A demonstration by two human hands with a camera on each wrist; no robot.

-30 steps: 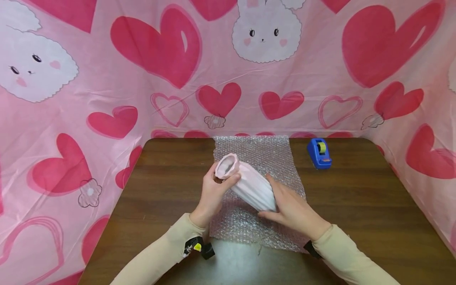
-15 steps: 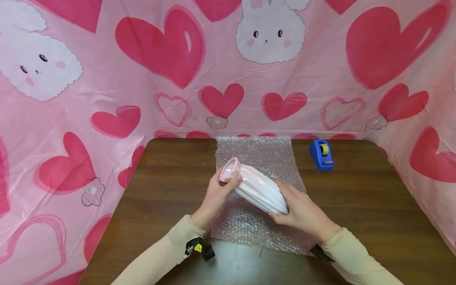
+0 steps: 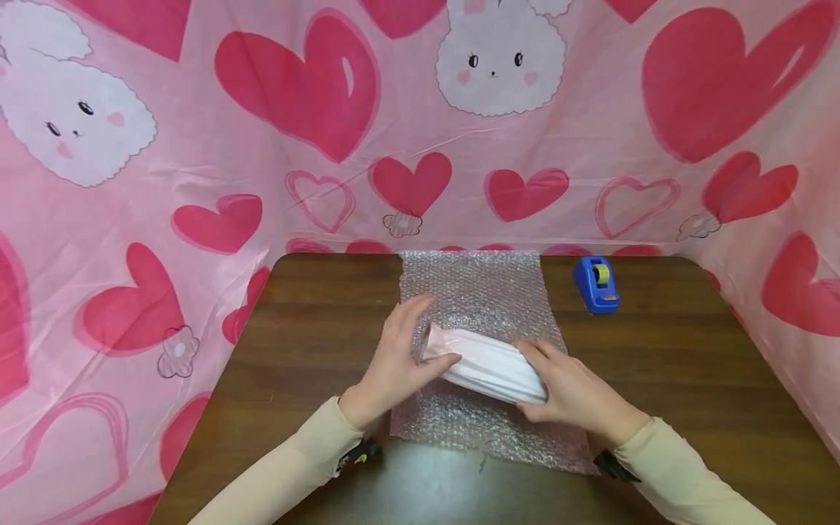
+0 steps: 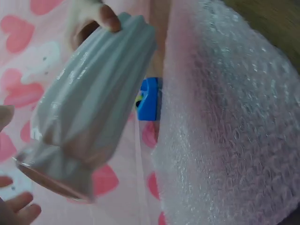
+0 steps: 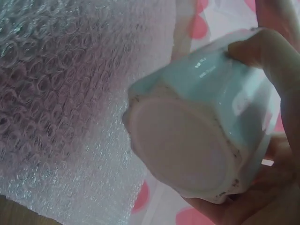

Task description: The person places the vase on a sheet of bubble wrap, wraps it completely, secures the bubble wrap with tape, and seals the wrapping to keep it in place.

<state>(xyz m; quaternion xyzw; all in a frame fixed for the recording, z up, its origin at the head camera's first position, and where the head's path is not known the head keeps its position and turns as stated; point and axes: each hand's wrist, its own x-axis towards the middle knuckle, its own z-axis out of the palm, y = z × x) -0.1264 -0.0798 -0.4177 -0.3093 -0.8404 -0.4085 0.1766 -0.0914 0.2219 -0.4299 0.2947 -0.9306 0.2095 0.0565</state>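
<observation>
A fluted ceramic vase (image 3: 488, 363), white with a pale pink neck, is held tilted on its side above a sheet of bubble wrap (image 3: 475, 292). Around its base end curl the thumb and fingers of my right hand (image 3: 577, 394); the right wrist view shows the round, unglazed underside of the vase (image 5: 180, 143). My left hand (image 3: 391, 357) is spread beside the neck, fingers and thumb apart. In the left wrist view a gap shows between its fingertips (image 4: 28, 213) and the flared mouth of the vase (image 4: 56, 168).
On the brown wooden table (image 3: 682, 364), a blue tape dispenser (image 3: 597, 286) with yellow tape stands at the back right. The bubble wrap lies flat from the back edge towards the front. A pink cloth (image 3: 315, 197) with hearts and rabbits hangs around the table.
The vase has turned closer to level and moved down and right, its mouth turning away from view. My left hand has loosened from the neck and spread; my right hand keeps its hold.
</observation>
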